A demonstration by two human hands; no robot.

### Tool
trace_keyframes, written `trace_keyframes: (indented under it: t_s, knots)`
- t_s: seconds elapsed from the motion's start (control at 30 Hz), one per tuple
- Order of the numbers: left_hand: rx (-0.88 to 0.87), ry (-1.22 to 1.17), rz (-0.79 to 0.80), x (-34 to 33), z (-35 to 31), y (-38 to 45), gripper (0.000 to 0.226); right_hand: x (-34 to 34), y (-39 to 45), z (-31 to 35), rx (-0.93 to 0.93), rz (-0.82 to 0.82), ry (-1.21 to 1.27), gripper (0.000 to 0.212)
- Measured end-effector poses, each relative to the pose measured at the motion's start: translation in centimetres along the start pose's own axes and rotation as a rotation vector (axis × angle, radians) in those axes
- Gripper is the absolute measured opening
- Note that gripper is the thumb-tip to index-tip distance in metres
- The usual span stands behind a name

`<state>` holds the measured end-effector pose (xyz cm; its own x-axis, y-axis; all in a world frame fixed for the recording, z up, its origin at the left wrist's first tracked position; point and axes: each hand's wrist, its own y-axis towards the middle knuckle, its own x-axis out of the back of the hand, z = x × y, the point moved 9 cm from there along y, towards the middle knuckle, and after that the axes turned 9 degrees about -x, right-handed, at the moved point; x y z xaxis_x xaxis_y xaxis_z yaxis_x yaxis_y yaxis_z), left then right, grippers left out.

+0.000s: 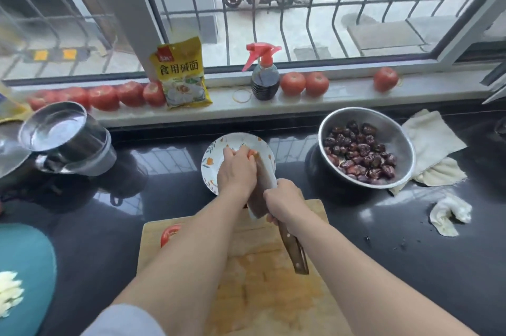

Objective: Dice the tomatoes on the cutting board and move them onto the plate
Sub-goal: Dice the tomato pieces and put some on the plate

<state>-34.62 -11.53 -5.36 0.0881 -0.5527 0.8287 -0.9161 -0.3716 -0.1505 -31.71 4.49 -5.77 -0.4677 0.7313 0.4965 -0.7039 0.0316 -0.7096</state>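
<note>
Glossy black counter (410,267) under wooden cutting board (262,275), floral plate (212,156), bowl of dates (394,127), steel pot (65,138), cloths (432,141).

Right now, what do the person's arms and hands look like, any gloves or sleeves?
No gloves, rings or watch show. The left hand and right hand are bare, as are both forearms. A pale grey-blue sleeve covers the left upper arm at the bottom edge.
</note>
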Motion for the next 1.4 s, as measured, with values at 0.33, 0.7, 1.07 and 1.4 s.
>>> trace_keyframes:
  t_s: [0.33, 0.7, 1.07, 1.4]
  knots:
    - [-0.093, 0.133, 0.132, 1.4, 0.2, -0.8, 0.04, 5.3, -2.1, -3.5, -0.113, -0.122, -0.127, 0.014]
    - [-0.274, 0.529, 0.374, 6.0, 9.7, -14.6, 0.077, 2.0, -8.2, -10.7, 0.031, 0.024, 0.006, 0.018]
    - [-0.766, 0.835, 0.57, 0.3, 5.0, -13.6, 0.024, 4.2, -11.3, -14.5, 0.069, -0.002, -0.003, 0.015]
    - [0.036, -0.202, 0.329, -8.8, 2.4, -25.5, 0.061, 6.3, -15.5, -18.1, 0.321, -0.367, -0.393, 0.02]
